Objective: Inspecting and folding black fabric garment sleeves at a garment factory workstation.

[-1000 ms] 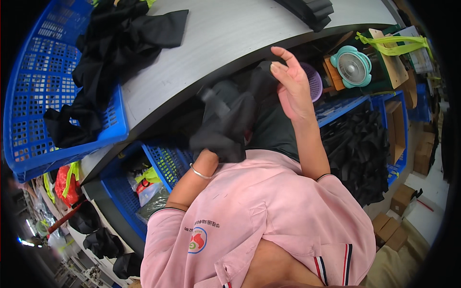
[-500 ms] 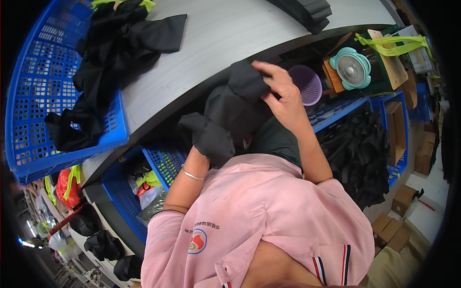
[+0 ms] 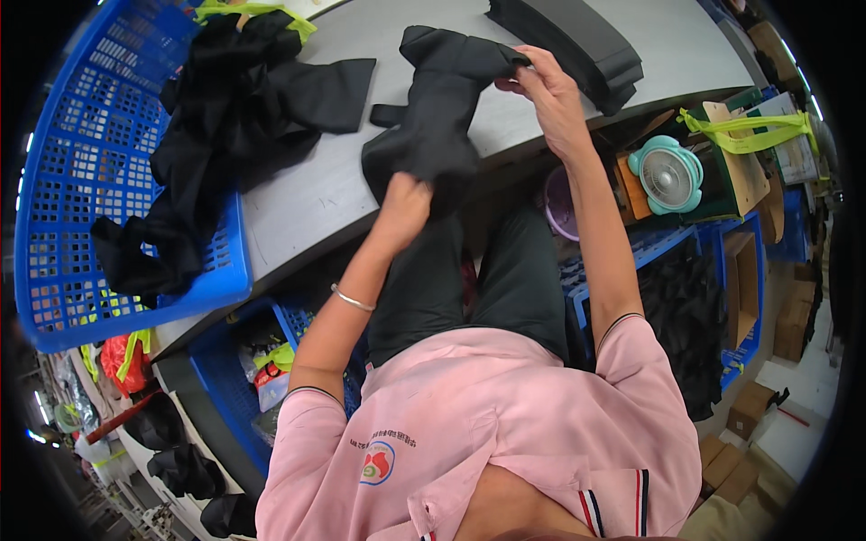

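A black sewn fabric piece (image 3: 442, 99) is stretched between my hands, over the front edge of the grey-white table (image 3: 298, 203). My left hand (image 3: 404, 209), a silver bangle on its wrist, is closed on the fabric's lower, nearer part. With bent fingers, my right hand (image 3: 552, 95) pinches its upper right corner. A narrow black strap or flap (image 3: 386, 115) sticks out on the fabric's left side. Left of it, a heap of black fabric pieces (image 3: 244, 117) spills from the table into a blue plastic basket (image 3: 77, 194).
A black folded stack (image 3: 582, 50) lies at the table's far right. Beneath the table edge are a purple basket (image 3: 561, 206), a teal fan (image 3: 667, 174) and a blue crate (image 3: 230, 379). More black pieces (image 3: 677, 298) fill a crate on the right.
Both hands have moved forward and up from my lap, carrying the black fabric piece over the table. My left hand, covered by the fabric before, now shows gripping it from outside.
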`<control>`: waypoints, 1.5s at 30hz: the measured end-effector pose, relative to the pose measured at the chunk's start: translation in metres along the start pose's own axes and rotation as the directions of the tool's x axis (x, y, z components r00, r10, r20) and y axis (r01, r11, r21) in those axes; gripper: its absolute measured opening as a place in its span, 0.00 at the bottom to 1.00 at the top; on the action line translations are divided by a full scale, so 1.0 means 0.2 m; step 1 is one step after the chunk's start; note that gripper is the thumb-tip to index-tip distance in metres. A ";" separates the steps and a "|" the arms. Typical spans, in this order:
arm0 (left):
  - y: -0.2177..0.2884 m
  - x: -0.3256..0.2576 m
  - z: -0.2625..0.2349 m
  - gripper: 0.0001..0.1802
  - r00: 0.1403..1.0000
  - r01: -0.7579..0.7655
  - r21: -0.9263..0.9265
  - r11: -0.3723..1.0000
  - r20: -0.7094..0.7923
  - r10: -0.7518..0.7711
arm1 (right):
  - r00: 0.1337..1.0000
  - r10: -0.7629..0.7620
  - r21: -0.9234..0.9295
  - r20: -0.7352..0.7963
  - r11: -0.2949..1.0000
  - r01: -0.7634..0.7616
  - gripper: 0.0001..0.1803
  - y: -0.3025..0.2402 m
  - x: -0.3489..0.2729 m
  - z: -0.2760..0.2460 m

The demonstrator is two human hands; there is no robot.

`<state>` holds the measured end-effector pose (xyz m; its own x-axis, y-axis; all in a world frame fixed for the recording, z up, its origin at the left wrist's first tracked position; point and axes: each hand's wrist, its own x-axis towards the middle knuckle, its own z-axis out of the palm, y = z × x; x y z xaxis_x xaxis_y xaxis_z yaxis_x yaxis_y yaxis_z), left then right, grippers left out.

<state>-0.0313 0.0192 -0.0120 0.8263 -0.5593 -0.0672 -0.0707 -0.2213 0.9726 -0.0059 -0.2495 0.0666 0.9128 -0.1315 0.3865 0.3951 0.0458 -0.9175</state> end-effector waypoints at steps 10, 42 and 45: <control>0.13 0.02 -0.09 0.24 0.720 -0.130 -0.002 0.991 -0.688 0.093 | 0.897 0.366 -0.017 -0.249 0.924 -0.382 0.20 0.14 -0.37 0.08; 0.16 0.22 0.01 0.18 0.986 -0.003 -0.790 0.613 -0.104 -0.130 | 0.841 0.512 0.401 0.174 0.744 -0.535 0.10 0.18 -0.25 0.17; 0.22 0.20 0.03 0.15 0.919 -0.258 -0.637 0.726 -0.395 -0.020 | 0.954 0.290 -0.083 -0.074 0.952 -0.295 0.07 0.12 -0.23 0.25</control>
<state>-0.0044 -0.0185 0.0259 0.9810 -0.1940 0.0064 0.0917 0.4923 0.8656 -0.0332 -0.1928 0.0313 0.9780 -0.1854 0.0960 0.0977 0.0000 -0.9952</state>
